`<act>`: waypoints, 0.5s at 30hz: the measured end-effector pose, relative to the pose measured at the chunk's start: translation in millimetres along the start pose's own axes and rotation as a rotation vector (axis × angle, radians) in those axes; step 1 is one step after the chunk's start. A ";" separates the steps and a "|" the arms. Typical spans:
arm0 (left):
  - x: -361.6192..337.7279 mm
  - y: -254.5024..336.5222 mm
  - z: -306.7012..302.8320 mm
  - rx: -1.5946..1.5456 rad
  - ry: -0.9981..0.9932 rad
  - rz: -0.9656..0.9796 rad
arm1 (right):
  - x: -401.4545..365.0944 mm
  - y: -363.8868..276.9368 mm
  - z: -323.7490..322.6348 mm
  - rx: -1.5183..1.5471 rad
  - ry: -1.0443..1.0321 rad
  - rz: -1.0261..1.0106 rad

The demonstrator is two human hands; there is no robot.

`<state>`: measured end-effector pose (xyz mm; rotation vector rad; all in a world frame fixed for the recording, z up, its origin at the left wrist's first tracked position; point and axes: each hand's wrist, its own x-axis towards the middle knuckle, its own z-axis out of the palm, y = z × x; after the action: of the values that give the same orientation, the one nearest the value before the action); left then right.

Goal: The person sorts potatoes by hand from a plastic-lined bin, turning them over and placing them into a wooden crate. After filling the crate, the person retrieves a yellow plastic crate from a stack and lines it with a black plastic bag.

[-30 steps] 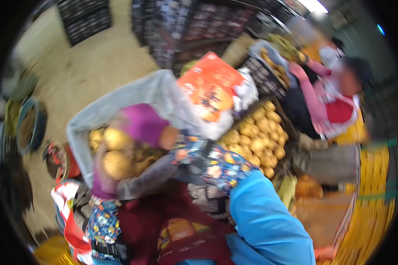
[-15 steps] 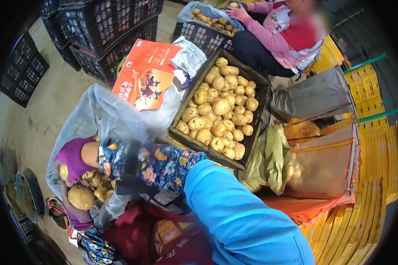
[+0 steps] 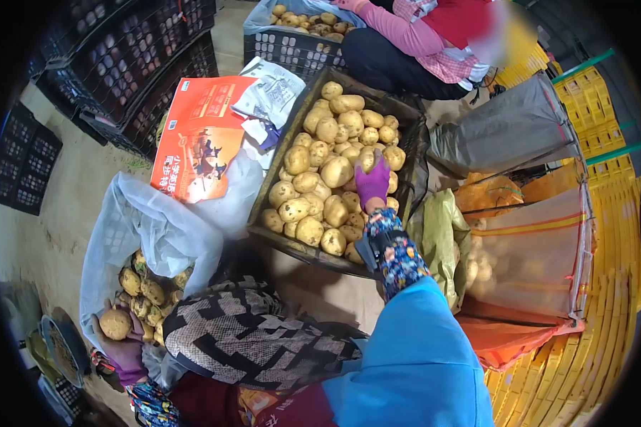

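My left hand [image 3: 121, 347], in a purple glove with a dirty palm, holds a round potato [image 3: 115, 324] at the edge of a bag lined with pale plastic [image 3: 95, 274]. Soil-marked potatoes [image 3: 152, 290] lie inside that bag. My right hand [image 3: 372, 181], in a purple glove, is over the right part of a dark crate [image 3: 320, 262] heaped with potatoes [image 3: 337, 171]. Its fingers are around a potato [image 3: 367, 158] on top of the heap; the palm side is hidden.
Beyond the crate, a person [image 3: 434, 50] sits beside another potato crate [image 3: 292, 53]. An orange printed sheet [image 3: 203, 135] and a silver packet [image 3: 271, 89] lie at left. Stacked black crates [image 3: 121, 71], mesh sacks [image 3: 527, 263], yellow crates [image 3: 605, 235] and a bucket [image 3: 64, 349] surround me.
My right hand has moved from the plastic-lined bag at left across to the potato crate. My left hand still holds a potato by the bag. The view has shifted slightly.
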<state>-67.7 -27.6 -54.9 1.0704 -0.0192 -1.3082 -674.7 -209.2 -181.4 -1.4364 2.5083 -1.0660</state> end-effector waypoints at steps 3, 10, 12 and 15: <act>4.5 -6.9 82.7 0.023 -0.076 -0.079 | 4.0 40.3 12.5 -0.557 -0.273 -0.049; -4.5 -74.9 224.6 0.248 -0.317 -0.191 | -41.4 -86.4 -4.5 0.572 -0.591 -0.279; -6.8 -112.1 243.2 0.323 -0.379 -0.232 | -93.5 -140.9 -29.2 0.997 -0.739 -0.409; -41.2 -150.9 267.8 0.716 -0.674 -0.154 | -121.7 -178.5 -61.4 1.114 -0.564 -0.322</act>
<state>-345.9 -143.4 18.5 1.1712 -0.9878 -1.8125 -497.3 -139.7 -62.4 -1.4232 0.9813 -1.4508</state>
